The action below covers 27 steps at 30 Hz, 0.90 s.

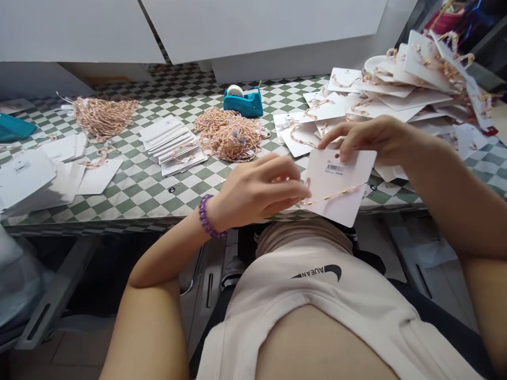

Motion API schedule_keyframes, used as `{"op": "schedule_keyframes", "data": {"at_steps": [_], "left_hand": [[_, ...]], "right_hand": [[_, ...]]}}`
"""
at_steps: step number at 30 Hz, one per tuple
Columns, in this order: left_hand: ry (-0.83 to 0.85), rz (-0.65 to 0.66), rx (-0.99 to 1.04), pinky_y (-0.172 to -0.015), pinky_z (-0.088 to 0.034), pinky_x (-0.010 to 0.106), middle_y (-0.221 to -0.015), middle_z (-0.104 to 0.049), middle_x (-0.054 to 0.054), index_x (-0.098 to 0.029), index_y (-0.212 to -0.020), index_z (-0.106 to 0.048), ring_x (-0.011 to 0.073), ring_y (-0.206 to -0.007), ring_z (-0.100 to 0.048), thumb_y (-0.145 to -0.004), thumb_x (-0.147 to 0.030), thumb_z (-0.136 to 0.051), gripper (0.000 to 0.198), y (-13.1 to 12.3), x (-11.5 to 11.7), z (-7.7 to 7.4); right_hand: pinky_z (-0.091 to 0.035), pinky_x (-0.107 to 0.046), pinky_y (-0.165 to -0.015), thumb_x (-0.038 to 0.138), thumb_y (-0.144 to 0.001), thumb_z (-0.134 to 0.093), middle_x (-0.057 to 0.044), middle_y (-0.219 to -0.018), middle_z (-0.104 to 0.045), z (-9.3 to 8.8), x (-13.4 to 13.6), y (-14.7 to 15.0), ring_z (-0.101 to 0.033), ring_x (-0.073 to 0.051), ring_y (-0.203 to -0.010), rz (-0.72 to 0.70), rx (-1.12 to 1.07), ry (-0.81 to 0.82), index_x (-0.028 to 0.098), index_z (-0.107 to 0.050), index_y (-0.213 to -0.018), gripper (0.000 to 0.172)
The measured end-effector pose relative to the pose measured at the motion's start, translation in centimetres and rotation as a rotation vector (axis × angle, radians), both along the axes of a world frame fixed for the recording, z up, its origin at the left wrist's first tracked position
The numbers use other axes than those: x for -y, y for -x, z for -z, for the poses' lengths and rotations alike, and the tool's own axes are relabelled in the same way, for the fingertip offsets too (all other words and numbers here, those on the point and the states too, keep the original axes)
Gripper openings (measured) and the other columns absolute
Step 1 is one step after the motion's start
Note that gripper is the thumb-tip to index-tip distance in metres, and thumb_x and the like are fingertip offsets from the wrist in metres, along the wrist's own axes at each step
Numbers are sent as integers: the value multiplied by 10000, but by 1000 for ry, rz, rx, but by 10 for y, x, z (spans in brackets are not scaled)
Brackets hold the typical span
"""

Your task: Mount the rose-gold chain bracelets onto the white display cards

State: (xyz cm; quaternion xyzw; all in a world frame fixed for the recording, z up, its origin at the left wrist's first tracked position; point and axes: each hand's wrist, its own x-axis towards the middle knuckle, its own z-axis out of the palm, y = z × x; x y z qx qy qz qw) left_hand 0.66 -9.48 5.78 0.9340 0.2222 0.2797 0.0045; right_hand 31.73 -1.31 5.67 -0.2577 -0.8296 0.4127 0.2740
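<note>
Held up over the table's front edge is a white card (pixel 336 179) with a barcode label and a small hole near its top. My right hand (pixel 366 138) pinches that card by its upper edge, fingers closed. A pink and gold beaded strand (pixel 335 196) runs across the card's lower part. My left hand (pixel 266 186), with a purple bead bracelet on its wrist, has its fingers closed on the strand's left end beside the card. Part of the strand is hidden behind the left fingers and the card.
A heap of beaded strands (pixel 229 133) lies beside a stack of white cards (pixel 172 145). Behind it stands a teal tape dispenser (pixel 243 103). Carded strands (pixel 396 95) pile up at right. Another strand bundle (pixel 105 117) and loose cards (pixel 27 174) lie left on the checkered table (pixel 146 203).
</note>
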Motion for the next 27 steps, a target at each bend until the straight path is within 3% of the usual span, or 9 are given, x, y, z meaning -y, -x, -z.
{"op": "schedule_keyframes", "data": {"at_steps": [3,6,9,13,16,19,22,24,27], "left_hand": [[126,85,-44,-992,-591,429,-1342,-593,55,-296,-940,-730,230,-1311,-565,-1010,-316,-542,202,-19,-23,2],[236,166,-37,-1195,-454,521,-1525,-452,64,-253,-932,-713,250,-1503,-394,-988,-277,-585,142,-32,-40,7],[384,108,-66,-1207,-439,537,-1563,-387,74,-246,-1034,-656,264,-1455,-456,-930,-197,-622,120,-39,-50,13],[487,-27,-71,-1004,-579,478,-1472,-450,123,-270,-1362,-500,293,-1247,-592,-786,-145,-686,618,-42,-57,23],[532,-40,-69,-957,-575,423,-1413,-492,157,-222,-1462,-406,285,-1185,-596,-749,-171,-690,769,-36,-65,30],[626,-57,-88,-944,-563,388,-1358,-559,160,-184,-1503,-357,274,-1166,-603,-769,-226,-655,794,-24,-72,37],[680,-192,-159,-946,-560,413,-1318,-589,193,-120,-1489,-388,288,-1129,-631,-817,-294,-604,727,-11,-74,43],[679,-292,-228,-961,-555,446,-1331,-572,214,-100,-1466,-421,314,-1145,-632,-841,-340,-580,688,-5,-71,44],[668,-356,-293,-980,-548,457,-1393,-521,229,-94,-1473,-413,345,-1216,-610,-853,-367,-561,694,0,-63,41]], "right_hand": [[-635,-257,-721,368,-865,-767,-89,-1239,-705,21,-13,11,-729,-156,-913,-148,-40,163,185,-766,-856,184],[-627,-238,-727,367,-877,-758,-61,-1029,-747,29,-19,24,-724,-144,-887,-151,-53,213,168,-747,-798,214],[-578,-162,-628,346,-846,-790,-15,-807,-729,35,-23,37,-691,-89,-719,-207,-68,306,142,-729,-781,222],[-539,-151,-583,366,-807,-811,16,-700,-678,45,-30,49,-633,-64,-625,-279,-77,459,131,-681,-763,272],[-549,-188,-608,389,-824,-768,-15,-816,-710,44,-35,53,-658,-95,-700,-234,21,449,140,-706,-863,260],[-589,-277,-731,350,-889,-650,-61,-956,-735,36,-27,55,-684,-148,-814,52,133,206,149,-723,-954,224],[-563,-407,-954,287,-944,-559,-87,-1083,-730,34,1,61,-672,-215,-1017,390,126,-239,185,-712,-999,191],[-493,-481,-1096,315,-954,-581,-70,-1153,-715,41,24,67,-622,-258,-1196,366,126,-459,237,-704,-997,153],[-396,-571,-1188,366,-919,-655,-63,-1316,-652,60,49,74,-464,-328,-1423,127,224,-649,271,-700,-1059,175]]}}
